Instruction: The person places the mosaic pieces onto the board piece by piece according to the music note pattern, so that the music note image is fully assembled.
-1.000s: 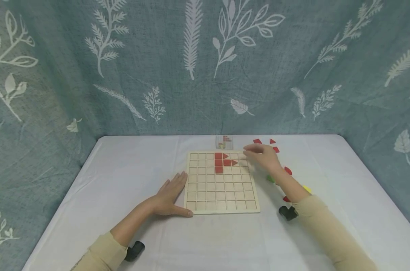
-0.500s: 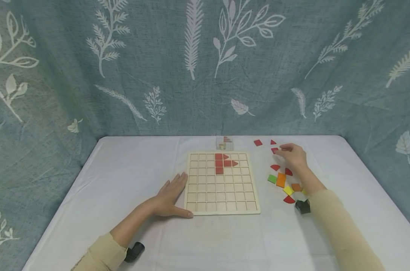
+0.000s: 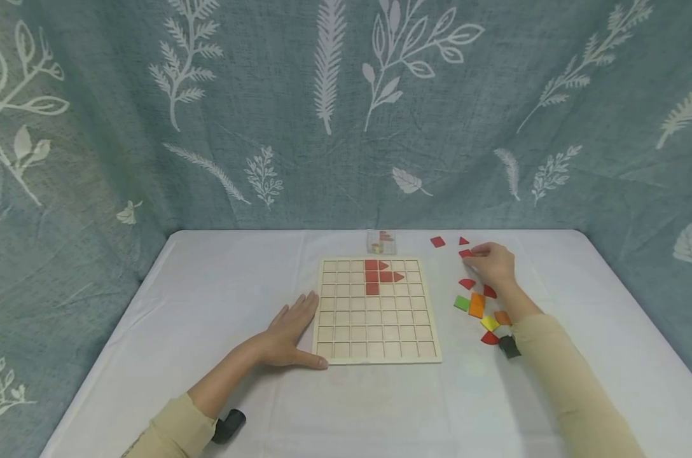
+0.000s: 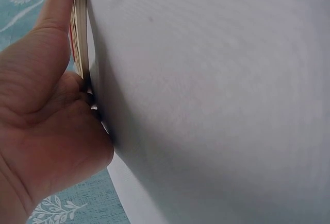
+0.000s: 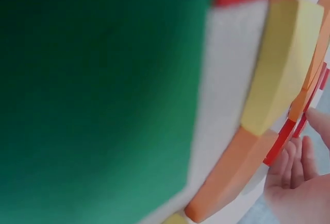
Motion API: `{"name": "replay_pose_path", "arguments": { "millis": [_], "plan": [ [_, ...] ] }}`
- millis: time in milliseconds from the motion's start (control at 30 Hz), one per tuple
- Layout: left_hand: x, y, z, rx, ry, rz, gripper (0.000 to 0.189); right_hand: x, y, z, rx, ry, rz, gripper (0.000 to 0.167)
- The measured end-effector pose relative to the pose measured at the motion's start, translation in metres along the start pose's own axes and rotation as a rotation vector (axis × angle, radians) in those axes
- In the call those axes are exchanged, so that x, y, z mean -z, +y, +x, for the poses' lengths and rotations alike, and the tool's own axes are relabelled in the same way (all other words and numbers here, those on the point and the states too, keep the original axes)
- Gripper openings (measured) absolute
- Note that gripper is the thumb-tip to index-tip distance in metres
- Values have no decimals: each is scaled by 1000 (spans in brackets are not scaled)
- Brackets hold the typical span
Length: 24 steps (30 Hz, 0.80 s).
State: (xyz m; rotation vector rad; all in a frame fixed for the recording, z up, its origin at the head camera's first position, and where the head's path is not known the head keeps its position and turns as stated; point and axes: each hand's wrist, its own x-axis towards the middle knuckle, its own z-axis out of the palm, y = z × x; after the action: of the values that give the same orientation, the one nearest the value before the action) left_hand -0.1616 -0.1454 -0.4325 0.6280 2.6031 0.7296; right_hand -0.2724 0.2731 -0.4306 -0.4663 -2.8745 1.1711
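Observation:
My left hand [image 3: 289,327] lies with fingers spread against the left side of a pale wooden grid board [image 3: 374,332], its thumb at the near left corner. In the left wrist view the hand [image 4: 56,105] rests on the white cloth, alongside the board's edge [image 4: 81,28]. Several red pieces [image 3: 371,277], squares and pointed ones, sit in the board's upper cells. Right of the board, my right hand [image 3: 495,264] pinches a small red square piece [image 3: 464,254] between thumb and fingers, low over the cloth. The right wrist view shows this hand [image 5: 304,183] beyond large, near pieces.
Loose pieces lie right of the board: a red square [image 3: 437,242], a red triangle [image 3: 463,240], red quarter-rounds [image 3: 467,284], a green square [image 3: 462,303], an orange rectangle [image 3: 476,305] and a yellow square [image 3: 490,324]. A small pattern card [image 3: 381,242] lies behind the board.
My right hand has moved from the board's upper right corner rightward to the loose pieces and now grips the red square. The left hand stays at the board.

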Motion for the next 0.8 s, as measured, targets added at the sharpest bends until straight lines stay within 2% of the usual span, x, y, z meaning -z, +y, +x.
{"name": "replay_pose_path", "arguments": {
  "millis": [167, 300, 433, 667, 800],
  "plan": [
    [-1, -1, 1, -4, -1, 3, 124, 1, -4, -5, -13, -22, 110, 42],
    [0, -1, 1, -4, 0, -1, 124, -1, -13, -14, -11, -68, 237, 47],
    [1, -1, 0, 0, -1, -3, 124, -8, -21, -25, -8, -118, 305, 49],
    [0, 0, 1, -1, 3, 6, 124, -24, -32, -42, 68, -225, 324, 48],
    [0, 1, 1, 4, 3, 6, 124, -37, -41, -57, 162, -293, 239, 41]
  ]
}}
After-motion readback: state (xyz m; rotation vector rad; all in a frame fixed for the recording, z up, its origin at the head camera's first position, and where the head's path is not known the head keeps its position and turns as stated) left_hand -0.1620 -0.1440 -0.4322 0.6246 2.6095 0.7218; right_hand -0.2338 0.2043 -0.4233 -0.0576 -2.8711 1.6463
